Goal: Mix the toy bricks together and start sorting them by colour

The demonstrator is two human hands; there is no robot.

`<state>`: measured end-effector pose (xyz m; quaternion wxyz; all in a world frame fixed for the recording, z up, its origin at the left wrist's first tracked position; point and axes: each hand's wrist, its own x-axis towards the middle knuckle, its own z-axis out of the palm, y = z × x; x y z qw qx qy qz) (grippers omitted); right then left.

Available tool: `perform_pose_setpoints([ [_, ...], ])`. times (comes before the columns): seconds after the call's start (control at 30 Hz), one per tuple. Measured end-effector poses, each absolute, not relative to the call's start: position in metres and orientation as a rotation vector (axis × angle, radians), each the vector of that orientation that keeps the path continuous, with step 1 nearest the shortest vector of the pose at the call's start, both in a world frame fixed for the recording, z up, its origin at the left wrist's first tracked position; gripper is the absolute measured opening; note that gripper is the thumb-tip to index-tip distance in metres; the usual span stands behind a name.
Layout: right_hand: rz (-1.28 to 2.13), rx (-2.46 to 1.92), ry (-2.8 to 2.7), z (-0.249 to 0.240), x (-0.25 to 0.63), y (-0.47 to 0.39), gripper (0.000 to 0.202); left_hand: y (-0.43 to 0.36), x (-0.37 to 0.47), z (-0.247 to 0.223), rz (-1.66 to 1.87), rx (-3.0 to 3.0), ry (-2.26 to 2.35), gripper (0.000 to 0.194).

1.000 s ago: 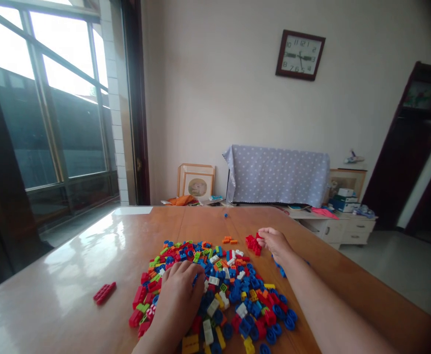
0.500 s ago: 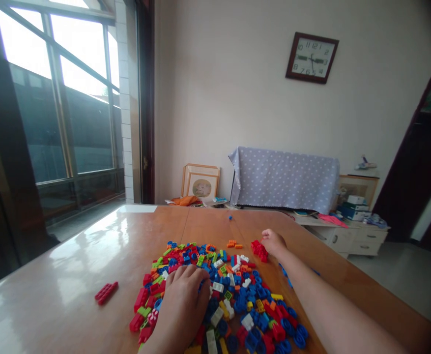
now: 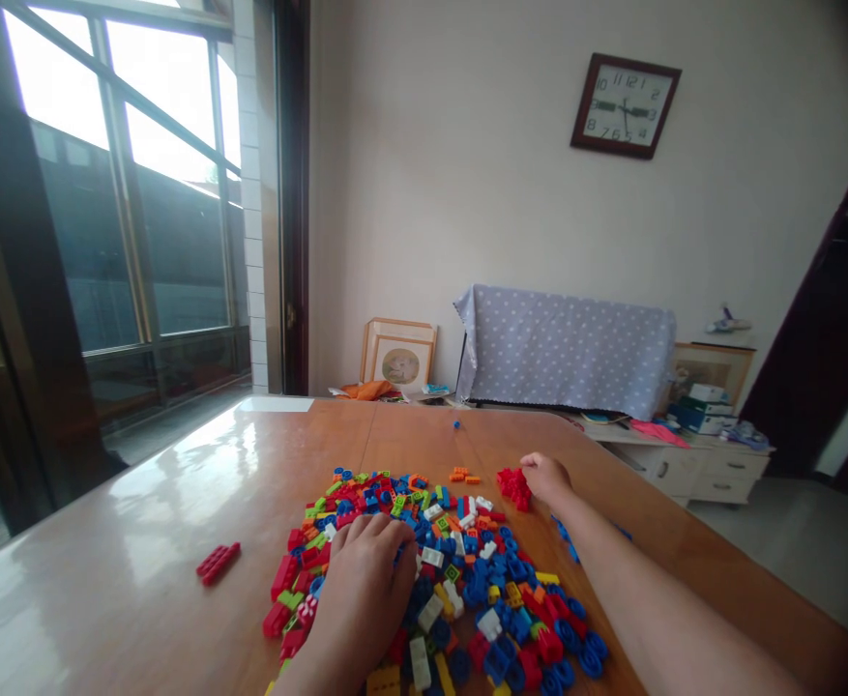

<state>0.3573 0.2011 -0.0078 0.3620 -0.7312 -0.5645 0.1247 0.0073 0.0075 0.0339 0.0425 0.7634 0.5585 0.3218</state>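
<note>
My left hand [image 3: 372, 565] rests over a large heap of plastic building bricks [image 3: 430, 558], its fingers curled down among them. A bit of blue shows between the thumb and forefinger, but the fingertips are hidden. Farther off, my right hand [image 3: 546, 480] is closed beside a small cluster of red bricks [image 3: 514, 489], touching or nearly touching its right side. What the right fingers hold, if anything, cannot be made out. The heap mixes red, blue, white, green, yellow and orange pieces, with blue curled ones at its right edge.
On the wooden table [image 3: 140, 503], a red brick piece [image 3: 218, 563] lies at the left. Orange bricks [image 3: 465, 476] sit behind the heap, with a tiny blue piece [image 3: 456, 425] farther back. Blue pieces [image 3: 565, 537] lie partly behind my right forearm. A cloth-covered object [image 3: 569, 348] stands beyond.
The whole view has shifted slightly. My right hand's fingers have drawn in a little beside the red cluster. The left hand keeps its place over the heap.
</note>
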Motion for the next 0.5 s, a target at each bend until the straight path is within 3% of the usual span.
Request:
perform_pose_setpoints([
  [0.5, 0.634, -1.663, -1.401, 0.024, 0.339, 0.134, 0.030, 0.005, 0.010, 0.036, 0.848, 2.390, 1.709, 0.024],
])
